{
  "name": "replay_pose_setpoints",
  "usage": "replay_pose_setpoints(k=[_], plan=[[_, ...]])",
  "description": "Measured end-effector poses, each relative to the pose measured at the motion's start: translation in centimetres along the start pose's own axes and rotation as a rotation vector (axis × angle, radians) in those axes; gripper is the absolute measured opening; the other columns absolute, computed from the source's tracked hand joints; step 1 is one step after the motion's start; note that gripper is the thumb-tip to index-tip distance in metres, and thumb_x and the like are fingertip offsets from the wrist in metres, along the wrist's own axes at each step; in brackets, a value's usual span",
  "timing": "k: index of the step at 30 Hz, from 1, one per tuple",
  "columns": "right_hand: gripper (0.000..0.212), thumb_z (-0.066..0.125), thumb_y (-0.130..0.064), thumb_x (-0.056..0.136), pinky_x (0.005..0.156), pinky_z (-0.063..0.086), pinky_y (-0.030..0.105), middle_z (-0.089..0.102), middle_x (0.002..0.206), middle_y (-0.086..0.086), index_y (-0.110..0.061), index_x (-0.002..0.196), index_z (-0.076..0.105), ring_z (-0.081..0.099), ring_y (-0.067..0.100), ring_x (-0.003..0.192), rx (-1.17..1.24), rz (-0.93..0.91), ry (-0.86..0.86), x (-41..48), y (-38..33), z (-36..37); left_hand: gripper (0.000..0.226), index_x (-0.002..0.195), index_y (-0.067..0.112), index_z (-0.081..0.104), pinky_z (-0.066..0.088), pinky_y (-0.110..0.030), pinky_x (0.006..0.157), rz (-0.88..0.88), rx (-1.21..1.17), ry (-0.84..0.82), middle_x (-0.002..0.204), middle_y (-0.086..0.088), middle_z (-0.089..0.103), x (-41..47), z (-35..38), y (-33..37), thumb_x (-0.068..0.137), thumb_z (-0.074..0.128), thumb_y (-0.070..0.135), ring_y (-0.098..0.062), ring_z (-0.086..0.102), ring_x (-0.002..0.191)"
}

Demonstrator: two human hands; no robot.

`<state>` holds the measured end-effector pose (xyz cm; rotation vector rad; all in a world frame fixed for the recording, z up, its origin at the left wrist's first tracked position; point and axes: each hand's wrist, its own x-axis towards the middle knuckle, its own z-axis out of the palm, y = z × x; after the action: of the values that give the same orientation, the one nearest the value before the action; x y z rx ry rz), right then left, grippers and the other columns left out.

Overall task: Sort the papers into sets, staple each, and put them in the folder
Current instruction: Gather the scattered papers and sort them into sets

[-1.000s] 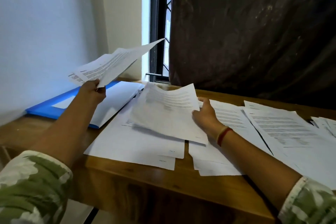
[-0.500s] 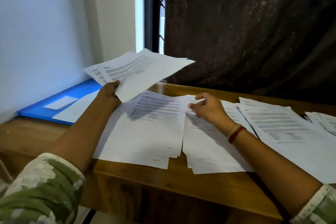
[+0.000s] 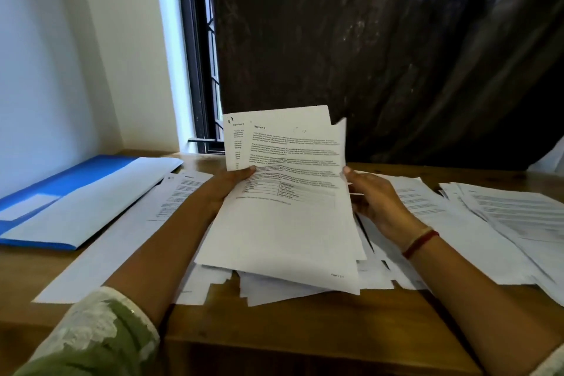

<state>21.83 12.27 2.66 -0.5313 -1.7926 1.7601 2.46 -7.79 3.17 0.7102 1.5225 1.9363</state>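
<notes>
Seen from a head-worn camera, a person holds a sheaf of papers (image 3: 283, 229) up over a wooden counter (image 3: 290, 333). The left hand (image 3: 227, 185) has its grip closed on the sheaf's left edge, thumb on the printed face and fingers hidden behind. The right hand (image 3: 377, 203) pinches the right edge the same way, a red bracelet (image 3: 419, 243) on its wrist. The sheaf tilts back toward the viewer. Its long axis runs away from the body, with the headed top edge high and far and the bottom edge brushing the loose papers (image 3: 503, 223) that cover the middle and right of the counter. The sheets in the sheaf are not squared: one at the back sticks out at the upper left. The blue folder (image 3: 76, 176) lies open and flat at the far left against the wall, well apart from the sheaf, with a white sheet lying in it. Its long axis slants from the near left toward the window (image 3: 201, 70). It sits on the left hand's side, so that hand looks the nearer one for carrying the set across. No stapler is in view. A dark curtain (image 3: 396, 55) hangs behind the counter.
</notes>
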Motion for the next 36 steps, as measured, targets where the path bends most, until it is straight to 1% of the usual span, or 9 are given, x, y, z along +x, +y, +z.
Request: replay_pose_setpoints(k=[5, 8, 12, 19, 21, 24, 28, 31, 36], plan=[[0.048, 0.077, -0.034, 0.079, 0.076, 0.060, 0.034, 0.073, 0.097, 0.013, 0.004, 0.104, 0.061, 0.072, 0.021, 0.086, 0.033, 0.013, 0.086, 0.4, -0.2, -1.0, 0.028, 0.120, 0.015, 0.058, 0.059, -0.032, 0.066, -0.014, -0.039, 0.007, 0.108, -0.007, 0.069, 1.0, 1.3, -1.2, 0.094, 0.055, 0.007, -0.021, 0.070, 0.088], [0.022, 0.078, -0.015, 0.080, 0.055, 0.053, 0.022, 0.068, 0.078, 0.009, -0.004, 0.081, 0.058, 0.066, 0.012, 0.063, -0.055, -0.055, 0.151, 0.0, 0.4, -0.4, 0.030, 0.123, 0.015, 0.057, 0.059, -0.033, 0.069, -0.020, 0.009, 0.064, 0.111, -0.008, 0.068, 1.4, 1.3, -1.4, 0.093, 0.057, 0.010, -0.022, 0.068, 0.090], [0.023, 0.074, -0.016, 0.084, 0.070, 0.055, 0.033, 0.068, 0.078, 0.008, -0.014, 0.065, 0.061, 0.063, 0.024, 0.076, -0.218, -0.125, 0.248, 0.6, 1.3, -0.5, 0.021, 0.114, 0.016, 0.061, 0.060, -0.033, 0.062, -0.051, -0.099, 0.051, 0.095, -0.005, 0.074, 1.3, 1.2, -1.5, 0.094, 0.055, 0.011, -0.019, 0.072, 0.080], [0.014, 0.053, -0.022, 0.098, 0.075, 0.046, 0.029, 0.062, 0.097, 0.004, -0.010, 0.096, 0.060, 0.058, 0.022, 0.088, -0.176, -0.139, 0.544, 1.3, 0.9, -1.9, 0.014, 0.104, 0.017, 0.059, 0.057, -0.032, 0.048, -0.038, -0.318, 0.205, 0.076, -0.003, 0.074, 0.5, -0.2, -0.1, 0.100, 0.045, 0.016, -0.017, 0.071, 0.064], [0.019, 0.053, -0.019, 0.097, 0.084, 0.048, 0.033, 0.061, 0.109, 0.009, -0.006, 0.109, 0.060, 0.058, 0.028, 0.098, -0.082, -0.078, 0.583, 1.9, 0.5, -3.0, 0.017, 0.110, 0.014, 0.057, 0.058, -0.033, 0.060, -0.040, -0.479, 0.286, 0.088, -0.006, 0.074, 0.3, -1.7, 0.9, 0.102, 0.041, 0.013, -0.017, 0.071, 0.077], [0.026, 0.056, -0.009, 0.093, 0.080, 0.050, 0.033, 0.059, 0.112, 0.013, -0.009, 0.119, 0.055, 0.060, 0.034, 0.106, 0.061, 0.017, 0.534, 2.4, 0.4, -3.5, 0.023, 0.116, 0.010, 0.061, 0.056, -0.027, 0.073, -0.058, -0.809, 0.450, 0.118, -0.002, 0.066, -0.6, -5.0, 3.3, 0.100, 0.044, 0.009, -0.013, 0.061, 0.112], [0.022, 0.047, 0.003, 0.093, 0.073, 0.051, 0.032, 0.058, 0.111, 0.013, -0.017, 0.099, 0.055, 0.058, 0.024, 0.088, -0.017, 0.006, 0.463, 2.5, 0.1, -0.5, 0.030, 0.125, 0.001, 0.058, 0.058, -0.025, 0.061, 0.020, -0.944, 0.601, 0.126, -0.008, 0.064, -2.7, -10.2, 6.2, 0.098, 0.052, 0.012, -0.020, 0.065, 0.106], [0.038, 0.043, 0.008, 0.092, 0.094, 0.051, 0.042, 0.064, 0.117, 0.012, -0.017, 0.075, 0.065, 0.060, 0.030, 0.104, -0.082, -0.038, 0.349, 2.9, -0.1, 3.7, 0.028, 0.121, -0.004, 0.056, 0.054, -0.021, 0.080, 0.092, -0.956, 0.639, 0.127, -0.010, 0.061, -5.1, -11.9, 7.5, 0.100, 0.045, 0.011, -0.020, 0.062, 0.113], [0.033, 0.040, 0.004, 0.096, 0.094, 0.051, 0.037, 0.061, 0.119, 0.010, -0.009, 0.098, 0.070, 0.057, 0.029, 0.106, -0.237, -0.049, 0.189, 2.9, 0.8, 11.9, 0.016, 0.094, -0.004, 0.061, 0.053, -0.017, 0.078, 0.097, -0.929, 0.641, 0.116, -0.010, 0.063, -6.9, -13.8, 8.3, 0.097, 0.051, 0.007, -0.019, 0.063, 0.111]])
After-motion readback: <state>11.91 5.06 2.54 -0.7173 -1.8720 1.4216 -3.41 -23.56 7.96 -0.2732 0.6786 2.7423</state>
